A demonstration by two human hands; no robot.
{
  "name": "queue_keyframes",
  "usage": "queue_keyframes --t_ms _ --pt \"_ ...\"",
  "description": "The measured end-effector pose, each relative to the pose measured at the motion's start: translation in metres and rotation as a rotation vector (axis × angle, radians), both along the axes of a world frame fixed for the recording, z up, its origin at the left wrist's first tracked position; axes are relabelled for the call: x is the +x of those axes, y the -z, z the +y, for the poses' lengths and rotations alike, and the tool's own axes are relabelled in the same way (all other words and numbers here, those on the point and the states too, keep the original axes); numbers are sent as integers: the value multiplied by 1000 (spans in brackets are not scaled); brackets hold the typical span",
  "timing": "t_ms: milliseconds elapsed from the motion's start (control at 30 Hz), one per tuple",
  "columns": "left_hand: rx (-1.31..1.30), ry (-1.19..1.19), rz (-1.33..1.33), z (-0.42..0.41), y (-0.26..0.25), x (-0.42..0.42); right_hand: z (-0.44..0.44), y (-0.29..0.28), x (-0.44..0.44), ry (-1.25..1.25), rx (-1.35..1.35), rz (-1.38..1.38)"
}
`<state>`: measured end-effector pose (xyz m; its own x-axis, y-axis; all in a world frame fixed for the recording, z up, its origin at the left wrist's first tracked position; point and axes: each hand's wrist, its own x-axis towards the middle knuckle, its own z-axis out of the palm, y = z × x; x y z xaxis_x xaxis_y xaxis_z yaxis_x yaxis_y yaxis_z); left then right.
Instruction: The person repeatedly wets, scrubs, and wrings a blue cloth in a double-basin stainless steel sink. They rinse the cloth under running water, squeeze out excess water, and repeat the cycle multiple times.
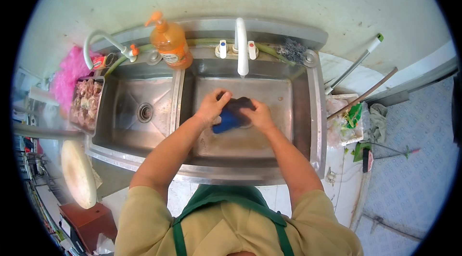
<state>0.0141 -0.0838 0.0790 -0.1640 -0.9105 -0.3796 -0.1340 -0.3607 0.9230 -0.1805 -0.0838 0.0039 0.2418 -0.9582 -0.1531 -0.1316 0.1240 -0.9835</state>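
Over the right basin (267, 147) of a stainless steel double sink, my left hand (213, 106) and my right hand (260, 114) both grip a dark blue and black cloth (232, 117). The cloth is partly blurred, and its lower part hangs loose between my hands. Just beyond it, the spout of a white faucet (242, 46) points down into the same basin. Whether water runs from the spout I cannot tell for sure. The faucet's two handles carry a blue and a red mark.
An orange pump bottle (172, 46) stands on the divider's back end. Left of the left basin (144, 86) sits a metal tray of raw meat pieces (86, 100), beside a pink plastic bag (74, 72). A steel wool scrubber (292, 51) lies behind the right basin. Broom handles (355, 66) lean at right.
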Motion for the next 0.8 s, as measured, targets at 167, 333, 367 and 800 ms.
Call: queue_keyframes --t_ms 167,333,367,800 --pt "-267 208 -487 -12 4 32 -20 -12 -24 255 158 -301" --pt "-149 89 -403 -31 12 20 -37 -5 -35 354 166 -339" --pt "-122 63 -331 -34 13 17 -41 -1 -39 346 203 -354" --pt "181 -125 325 -56 -11 -19 -41 -21 -39 271 216 -591"
